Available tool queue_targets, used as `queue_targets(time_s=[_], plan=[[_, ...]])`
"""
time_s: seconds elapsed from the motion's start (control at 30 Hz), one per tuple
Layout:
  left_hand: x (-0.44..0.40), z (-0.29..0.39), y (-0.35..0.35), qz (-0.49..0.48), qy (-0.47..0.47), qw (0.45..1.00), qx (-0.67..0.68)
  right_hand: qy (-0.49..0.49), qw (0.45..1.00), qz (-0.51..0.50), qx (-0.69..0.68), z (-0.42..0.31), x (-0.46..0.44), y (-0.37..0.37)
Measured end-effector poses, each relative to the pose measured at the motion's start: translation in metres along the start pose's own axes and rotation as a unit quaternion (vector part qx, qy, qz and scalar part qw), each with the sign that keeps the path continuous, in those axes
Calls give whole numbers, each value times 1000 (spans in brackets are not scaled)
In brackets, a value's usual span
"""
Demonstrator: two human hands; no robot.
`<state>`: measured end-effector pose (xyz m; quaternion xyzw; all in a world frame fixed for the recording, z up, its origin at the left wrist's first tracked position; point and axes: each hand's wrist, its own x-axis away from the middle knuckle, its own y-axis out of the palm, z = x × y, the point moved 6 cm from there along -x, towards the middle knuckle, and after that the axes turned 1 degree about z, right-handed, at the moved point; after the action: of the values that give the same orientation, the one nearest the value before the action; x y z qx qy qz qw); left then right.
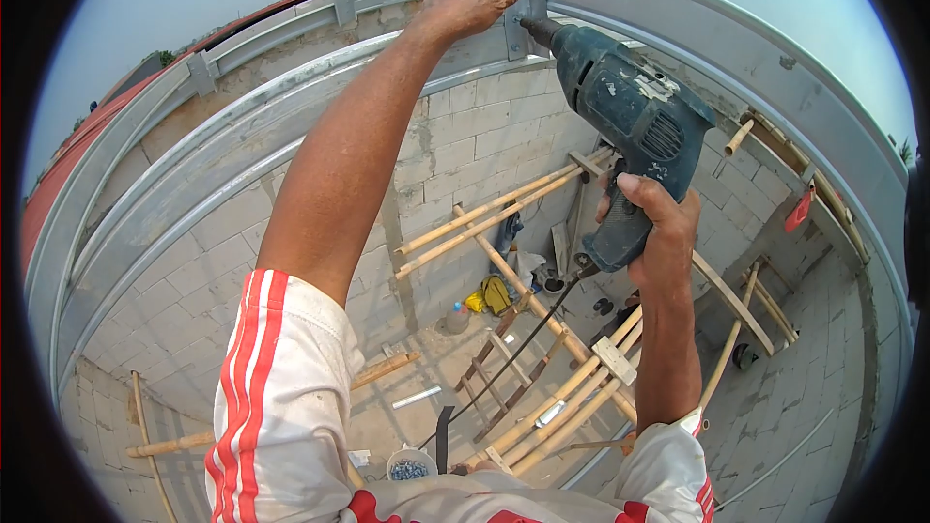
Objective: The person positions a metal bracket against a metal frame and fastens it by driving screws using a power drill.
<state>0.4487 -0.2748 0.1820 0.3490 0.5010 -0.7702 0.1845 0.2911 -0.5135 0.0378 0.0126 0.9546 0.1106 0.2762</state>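
Note:
My right hand (664, 223) is wrapped around the handle of a worn dark green power drill (630, 102), index finger near the trigger. The drill points up and left, its tip meeting a screw on an upright galvanized metal bracket (524, 10). That bracket joins the light steel channels (678, 15) along the top. My left hand (472, 5) is raised to the bracket's left edge, fingers curled and fingertips against it; whatever they may pinch is hidden. From the drill's base a black cord (528, 339) runs down toward my body.
Below lies a floor between grey block walls (475, 126). Bamboo scaffold poles (572, 426) cross under me. A white bucket (412, 465) of screws stands near my body. A yellow bag (494, 295) and a wooden ladder (509, 373) are lower down. Red roofing (87, 145) edges the left.

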Motion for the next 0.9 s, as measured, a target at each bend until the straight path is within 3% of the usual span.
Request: queue_targets(time_s=[0.1,0.17,0.23,0.4,0.47,0.57,0.9], plan=[[-3,-5,5,-3,7,1000,7,5,1000,5,5,-10,0,3],[-1,-2,0,87,57,994,24,5,1000,6,18,-17,-2,3],[-1,-3,0,84,56,994,39,13,996,-18,87,-22,-4,2],[10,-9,-18,34,60,992,103,20,995,3,98,-46,-2,14],[24,-9,-24,10,77,993,-88,20,994,8,106,-55,-5,16],[56,-9,-36,-29,95,981,-169,32,992,5,121,-64,-10,16],[65,-8,-36,-28,53,988,-146,33,988,-24,148,-70,-15,16]])
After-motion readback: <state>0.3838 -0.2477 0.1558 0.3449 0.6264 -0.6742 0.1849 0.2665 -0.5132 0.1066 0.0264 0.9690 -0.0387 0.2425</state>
